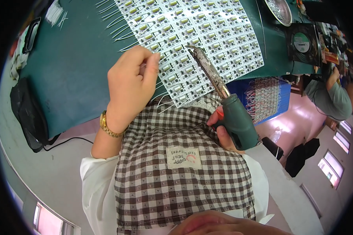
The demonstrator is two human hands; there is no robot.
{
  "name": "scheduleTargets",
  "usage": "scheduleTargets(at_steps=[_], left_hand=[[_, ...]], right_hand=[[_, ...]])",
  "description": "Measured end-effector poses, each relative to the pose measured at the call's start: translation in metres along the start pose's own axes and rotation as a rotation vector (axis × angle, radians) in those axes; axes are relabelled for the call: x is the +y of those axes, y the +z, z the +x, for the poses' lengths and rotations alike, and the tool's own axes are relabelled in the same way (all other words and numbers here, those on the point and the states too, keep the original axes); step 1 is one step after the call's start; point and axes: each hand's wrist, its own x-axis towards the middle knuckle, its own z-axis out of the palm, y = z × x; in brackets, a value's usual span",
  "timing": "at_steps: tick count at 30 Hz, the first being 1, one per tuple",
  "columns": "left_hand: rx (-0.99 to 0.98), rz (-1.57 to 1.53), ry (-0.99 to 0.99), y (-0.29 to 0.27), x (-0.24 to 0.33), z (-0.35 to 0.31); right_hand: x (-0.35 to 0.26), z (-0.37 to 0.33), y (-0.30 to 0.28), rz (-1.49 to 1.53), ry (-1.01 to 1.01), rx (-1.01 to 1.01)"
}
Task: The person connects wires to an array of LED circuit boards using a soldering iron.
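Note:
A large white panel of small circuit boards (200,35), each carrying a yellow-green component, lies at the table's near edge. Thin white wires (125,33) stick out along its left side. At that side my left hand (131,80) is closed, thumb and forefinger pinched together over the boards; what is between the fingertips is too small to make out. My right hand (222,131) grips a soldering iron (239,121) by its green handle, which partly hides the fingers. The iron's dark, bent tip points up and left, over the panel, a short way right of my left fingertips.
Loose white wires (55,13) lie at the far left of the green table (74,66). A metal bowl (279,9) and a black box-shaped device (304,43) stand at the far right. Below them is a blue crate (284,98) of wired pieces. Another person (329,98) sits at right.

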Motion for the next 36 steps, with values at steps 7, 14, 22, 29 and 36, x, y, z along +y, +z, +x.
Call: scheduleTargets(at_steps=[7,14,22,29,36], left_hand=[[-0.161,-0.157,-0.082,-0.011,0.005,0.006],[-0.43,0.057,-0.083,-0.003,0.005,0.018],[-0.408,0.119,-0.067,-0.004,0.004,0.017],[-0.389,0.136,-0.068,-0.009,-0.001,0.012],[-0.452,0.115,-0.055,-0.006,0.002,0.019]], right_hand=[[-0.003,-0.005,-0.005,0.058,0.081,-0.051],[-0.009,-0.013,0.008,0.151,0.112,0.127],[-0.004,-0.012,0.009,0.113,0.159,0.113],[0.003,-0.002,0.007,-0.134,0.041,0.113],[0.002,-0.015,0.013,-0.026,0.246,0.239]])
